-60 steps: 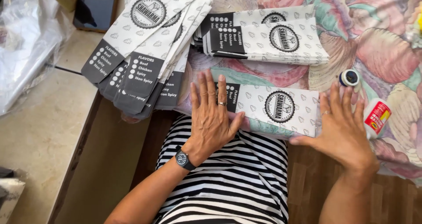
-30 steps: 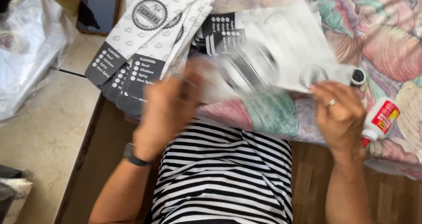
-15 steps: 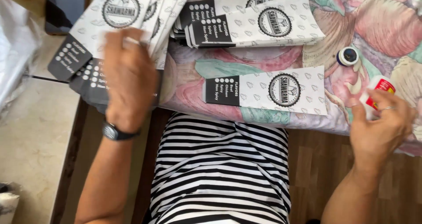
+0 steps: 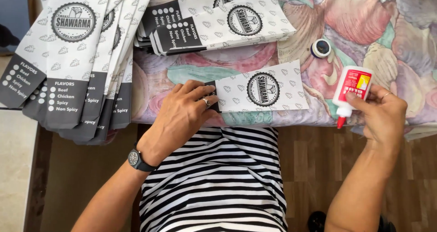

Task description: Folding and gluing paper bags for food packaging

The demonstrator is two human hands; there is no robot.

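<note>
White paper bag (image 4: 261, 88) (patterned, with a round dark emblem) lies lengthwise across our flowered tablecloth (image 4: 364, 22), dark end leftward under our flattened left hand (image 4: 184, 116), while our right hand (image 4: 380, 116) grips a glue bottle (image 4: 350, 93), red nozzle pointing down.

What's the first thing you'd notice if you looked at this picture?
The right hand holds a white glue bottle with a red tip, nozzle down, at the flowery table's edge. The left hand presses on a printed paper bag in the middle. More paper bags fan out on the left.
</note>
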